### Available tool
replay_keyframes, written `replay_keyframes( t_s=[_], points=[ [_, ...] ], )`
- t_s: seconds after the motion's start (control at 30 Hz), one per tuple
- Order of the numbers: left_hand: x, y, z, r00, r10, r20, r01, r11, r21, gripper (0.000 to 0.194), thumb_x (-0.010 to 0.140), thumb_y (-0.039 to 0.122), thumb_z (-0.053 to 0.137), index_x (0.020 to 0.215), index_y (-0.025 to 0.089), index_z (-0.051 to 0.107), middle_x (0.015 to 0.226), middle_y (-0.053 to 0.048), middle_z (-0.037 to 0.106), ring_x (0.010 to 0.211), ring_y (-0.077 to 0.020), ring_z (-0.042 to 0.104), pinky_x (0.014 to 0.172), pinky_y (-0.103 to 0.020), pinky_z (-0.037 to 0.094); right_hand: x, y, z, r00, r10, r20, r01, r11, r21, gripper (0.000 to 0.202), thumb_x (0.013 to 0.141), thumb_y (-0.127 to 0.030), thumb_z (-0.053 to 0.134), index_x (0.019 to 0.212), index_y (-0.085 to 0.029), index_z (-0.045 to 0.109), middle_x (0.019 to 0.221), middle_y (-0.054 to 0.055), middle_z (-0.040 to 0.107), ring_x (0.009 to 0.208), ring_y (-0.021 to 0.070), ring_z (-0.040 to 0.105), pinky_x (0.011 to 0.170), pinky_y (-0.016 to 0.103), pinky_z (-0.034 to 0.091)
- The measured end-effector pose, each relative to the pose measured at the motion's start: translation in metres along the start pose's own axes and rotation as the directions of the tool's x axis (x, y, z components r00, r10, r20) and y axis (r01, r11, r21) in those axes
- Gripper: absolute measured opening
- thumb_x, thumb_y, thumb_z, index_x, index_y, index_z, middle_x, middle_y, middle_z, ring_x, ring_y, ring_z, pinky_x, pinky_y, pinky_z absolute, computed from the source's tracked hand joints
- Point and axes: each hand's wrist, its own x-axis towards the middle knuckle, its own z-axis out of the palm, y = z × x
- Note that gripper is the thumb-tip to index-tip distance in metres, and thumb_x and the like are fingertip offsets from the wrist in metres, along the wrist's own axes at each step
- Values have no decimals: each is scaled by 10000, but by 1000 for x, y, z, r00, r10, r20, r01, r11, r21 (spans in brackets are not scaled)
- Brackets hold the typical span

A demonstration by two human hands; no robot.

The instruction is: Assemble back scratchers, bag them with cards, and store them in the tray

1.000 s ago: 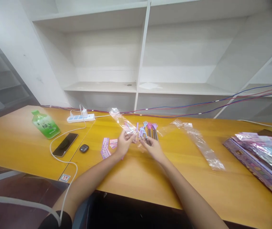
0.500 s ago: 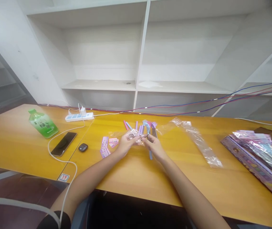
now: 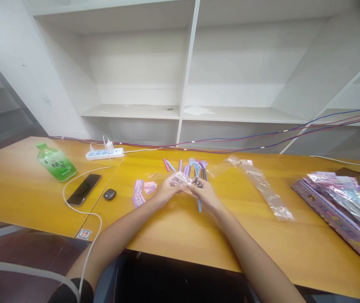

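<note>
My left hand (image 3: 166,189) is closed on a crinkled clear plastic bag (image 3: 180,178). In my right hand (image 3: 207,193) is a light blue back scratcher (image 3: 196,168), its claw head pointing away from me and its blue handle sticking out below the fingers. The right fingertips also meet the bag's edge. Just beyond both hands lie more back scratchers (image 3: 204,165) with purple and pink heads, and several pink, blue and purple handles (image 3: 180,164). Small pink and purple printed cards (image 3: 138,193) rest left of my left hand.
On the left are a green bottle (image 3: 56,163), a phone (image 3: 84,190), a black earbud case (image 3: 109,194) and a power strip (image 3: 104,154) with a white cable. Flat plastic bags (image 3: 265,187) lie at right, beside a purple box (image 3: 334,223) of packaged items. Shelves (image 3: 129,111) stand behind.
My hands have come slightly closer together, and the bag is now turned and spread flatter between them. The blue back scratcher stays in my right hand.
</note>
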Motion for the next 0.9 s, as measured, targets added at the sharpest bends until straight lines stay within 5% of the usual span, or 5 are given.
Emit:
replay_keyframes(
  t_s=[0.17, 0.37, 0.57, 0.77, 0.9],
  points=[
    [-2, 14, -5, 980, 35, 196, -52, 995, 81, 918, 665, 303, 962, 1482, 285, 546, 1176, -77, 710, 1044, -231, 709, 883, -325, 587, -3, -9, -3, 998, 23, 59, -27, 996, 83, 565, 667, -672, 868, 825, -217, 574, 737, -10, 615, 600, 117, 478, 556, 254, 348],
    [-3, 22, -7, 982, 42, 184, -71, 985, 154, 634, 649, 301, 967, 1213, 225, 687, 1102, -79, 716, 965, -227, 726, 853, -331, 601, -5, -9, -4, 989, 74, 126, -83, 994, 71, 594, 674, -675, 863, 757, -231, 478, 575, -78, 439, 496, 71, 278, 493, 242, 212],
    [0, 17, -9, 991, 106, 79, -121, 970, 213, 556, 677, 357, 951, 1152, 211, 702, 1167, -95, 725, 1049, -250, 719, 912, -367, 597, -2, -7, -4, 988, 64, 138, -63, 998, -18, 537, 757, -693, 788, 929, -233, 571, 669, -54, 512, 515, 85, 294, 483, 246, 214],
    [11, 16, -18, 976, 193, -100, -176, 972, 153, 491, 696, 410, 938, 1053, 178, 695, 1109, -90, 742, 1017, -220, 726, 931, -349, 569, 7, -5, -26, 972, -223, -73, 205, 959, -198, 491, 997, -685, 394, 918, -241, 589, 697, -12, 495, 549, 153, 390, 513, 300, 328],
    [15, 15, -25, 966, 218, -142, -197, 969, 147, 485, 698, 411, 938, 1047, 183, 690, 1115, -91, 749, 1089, -226, 713, 1008, -368, 534, 5, -10, -43, 882, -470, 29, 390, 694, -605, 436, 1057, -511, 404, 771, -232, 578, 803, 37, 542, 782, 207, 541, 750, 345, 439]
  ],
)
